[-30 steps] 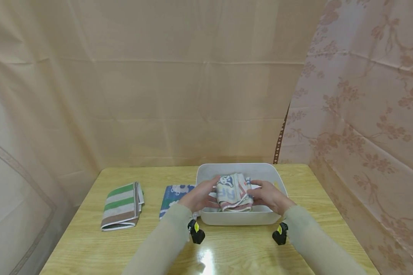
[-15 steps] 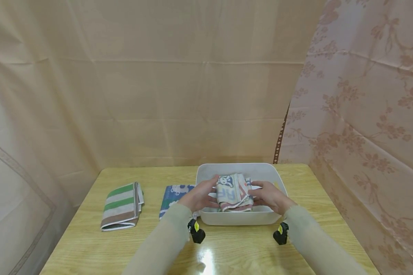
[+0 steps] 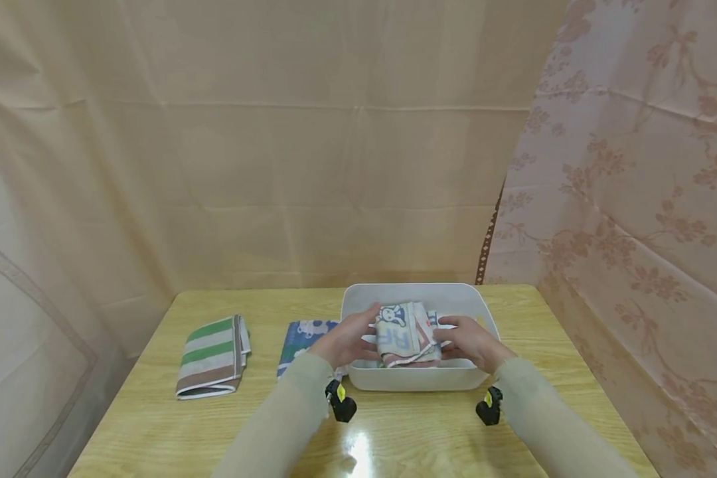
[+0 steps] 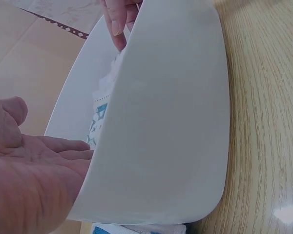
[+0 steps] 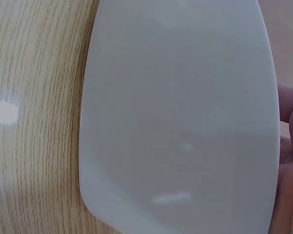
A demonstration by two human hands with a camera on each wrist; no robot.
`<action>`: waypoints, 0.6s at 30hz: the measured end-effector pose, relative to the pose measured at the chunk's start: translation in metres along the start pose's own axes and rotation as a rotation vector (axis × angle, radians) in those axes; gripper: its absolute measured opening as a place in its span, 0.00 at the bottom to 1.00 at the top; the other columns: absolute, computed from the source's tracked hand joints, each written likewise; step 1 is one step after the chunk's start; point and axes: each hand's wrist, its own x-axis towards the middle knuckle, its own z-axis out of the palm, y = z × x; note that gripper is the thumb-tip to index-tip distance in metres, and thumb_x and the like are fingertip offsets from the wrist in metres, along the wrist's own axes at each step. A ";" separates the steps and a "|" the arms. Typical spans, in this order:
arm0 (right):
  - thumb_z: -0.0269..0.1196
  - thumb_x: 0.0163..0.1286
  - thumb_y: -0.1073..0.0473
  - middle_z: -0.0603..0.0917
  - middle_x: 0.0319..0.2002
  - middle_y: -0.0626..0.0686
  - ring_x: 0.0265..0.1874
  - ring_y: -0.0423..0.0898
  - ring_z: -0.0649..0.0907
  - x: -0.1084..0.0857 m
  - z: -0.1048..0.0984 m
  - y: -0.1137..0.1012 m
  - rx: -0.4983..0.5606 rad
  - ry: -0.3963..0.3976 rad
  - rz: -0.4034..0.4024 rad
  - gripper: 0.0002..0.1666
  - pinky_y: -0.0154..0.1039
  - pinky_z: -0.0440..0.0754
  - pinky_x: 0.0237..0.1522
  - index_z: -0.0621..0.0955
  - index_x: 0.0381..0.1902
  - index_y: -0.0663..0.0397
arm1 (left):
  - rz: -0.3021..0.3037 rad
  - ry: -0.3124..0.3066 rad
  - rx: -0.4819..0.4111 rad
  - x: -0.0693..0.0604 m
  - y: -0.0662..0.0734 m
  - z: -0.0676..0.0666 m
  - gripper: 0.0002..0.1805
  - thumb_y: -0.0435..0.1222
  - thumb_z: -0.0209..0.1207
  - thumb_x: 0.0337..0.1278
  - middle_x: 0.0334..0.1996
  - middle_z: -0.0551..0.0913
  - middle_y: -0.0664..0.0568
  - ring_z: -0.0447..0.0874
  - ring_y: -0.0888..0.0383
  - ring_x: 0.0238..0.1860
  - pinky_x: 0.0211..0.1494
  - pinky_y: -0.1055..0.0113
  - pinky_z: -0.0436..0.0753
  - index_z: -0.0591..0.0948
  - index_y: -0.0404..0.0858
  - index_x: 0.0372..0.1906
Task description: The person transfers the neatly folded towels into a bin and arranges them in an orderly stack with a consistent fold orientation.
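A folded cloth towel [image 3: 396, 336] with a blue cartoon figure and pink edging lies inside the white plastic bin [image 3: 418, 380]. Along its left side is my left hand [image 3: 348, 340], fingers reaching over the bin's rim; in the left wrist view the palm is turned up and the fingers are straight. My right hand [image 3: 471, 342] is at the towel's right side with its fingers stretched toward it. A strip of blue-patterned cloth [image 3: 433, 318] shows between the towel and the right fingers. In the right wrist view the bin wall hides most of the right hand and all of the towel.
A blue patterned folded towel [image 3: 297, 342] lies left of the bin, partly behind the left hand. Farther left is a green, white and brown striped towel [image 3: 210, 358]. Everything stands on a wooden table [image 3: 418, 438], with beige curtains [image 3: 311, 166] behind.
Very little differs. The right hand has shifted slightly to the right, and the towel's lower right part has settled a bit with it. The left hand stays in place.
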 end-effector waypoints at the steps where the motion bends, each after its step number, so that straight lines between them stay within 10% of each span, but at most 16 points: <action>1: 0.57 0.78 0.61 0.83 0.50 0.65 0.39 0.51 0.88 0.000 0.000 0.000 -0.003 0.000 0.000 0.37 0.45 0.89 0.45 0.58 0.75 0.75 | 0.000 -0.003 0.001 0.000 0.000 0.000 0.43 0.59 0.43 0.79 0.75 0.57 0.25 0.67 0.24 0.68 0.70 0.38 0.72 0.52 0.30 0.80; 18: 0.54 0.81 0.57 0.85 0.46 0.62 0.37 0.49 0.88 -0.002 -0.002 -0.002 -0.059 -0.003 0.025 0.33 0.46 0.88 0.45 0.62 0.73 0.75 | -0.022 0.010 -0.039 0.000 0.002 -0.004 0.46 0.59 0.46 0.77 0.77 0.52 0.27 0.60 0.23 0.71 0.70 0.37 0.71 0.49 0.30 0.80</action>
